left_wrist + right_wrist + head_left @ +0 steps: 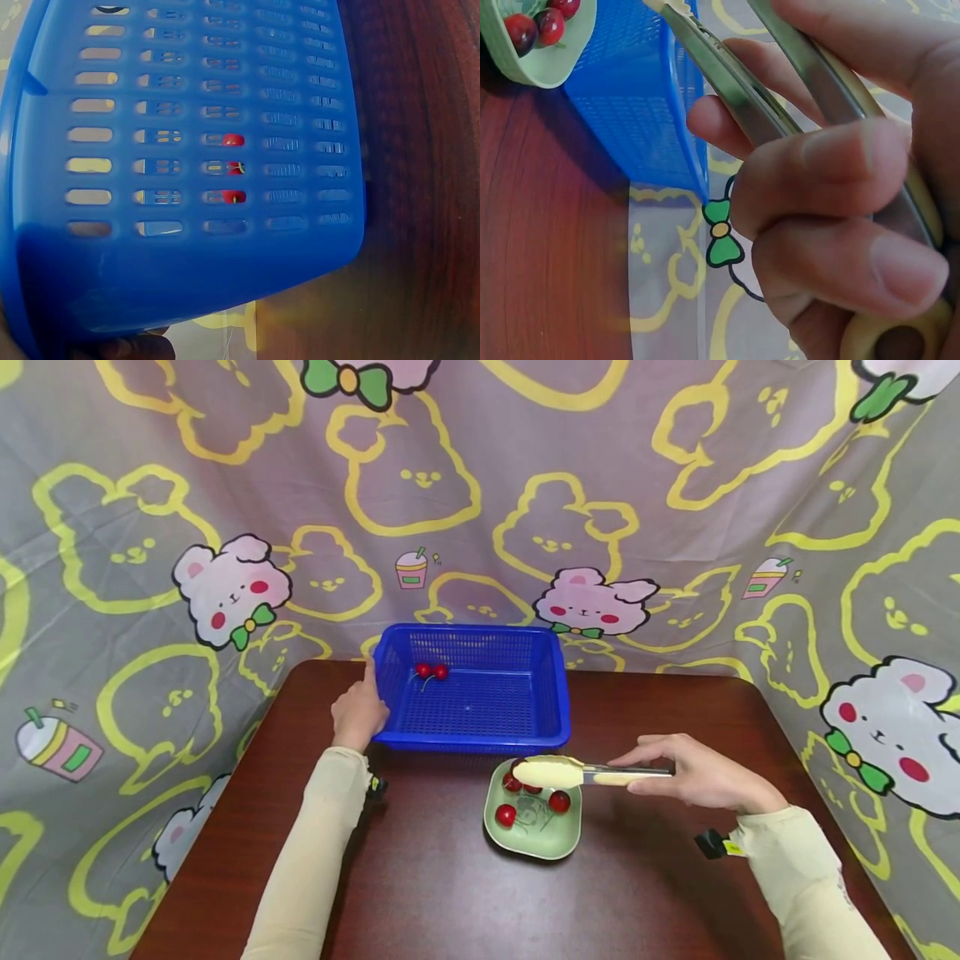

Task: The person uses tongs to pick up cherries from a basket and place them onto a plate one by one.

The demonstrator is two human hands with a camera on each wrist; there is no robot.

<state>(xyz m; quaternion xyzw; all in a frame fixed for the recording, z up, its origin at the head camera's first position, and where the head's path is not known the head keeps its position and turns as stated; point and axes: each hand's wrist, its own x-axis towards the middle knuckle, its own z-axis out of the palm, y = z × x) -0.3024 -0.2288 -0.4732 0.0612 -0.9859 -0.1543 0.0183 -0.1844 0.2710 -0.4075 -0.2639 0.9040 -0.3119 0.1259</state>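
My left hand (358, 710) grips the left end of a blue plastic basket (472, 742), its index finger stretched along the rim. In the left wrist view, fingers (139, 348) show at the basket's edge. Two red cherries with stems (440, 672) lie at the basket's back left. My right hand (693, 772) holds metal tongs with cream tips (549, 772), its fingers wrapped around the arms in the right wrist view. The tips hover over a pale green dish (543, 850) of several cherries (506, 815), partly hiding some. What lies between the tips is hidden.
A brown wooden table (450, 893) carries the basket at the back and the dish before it. Behind and beside the table hangs a grey cloth (465, 468) with cartoon prints, close to the basket's far side.
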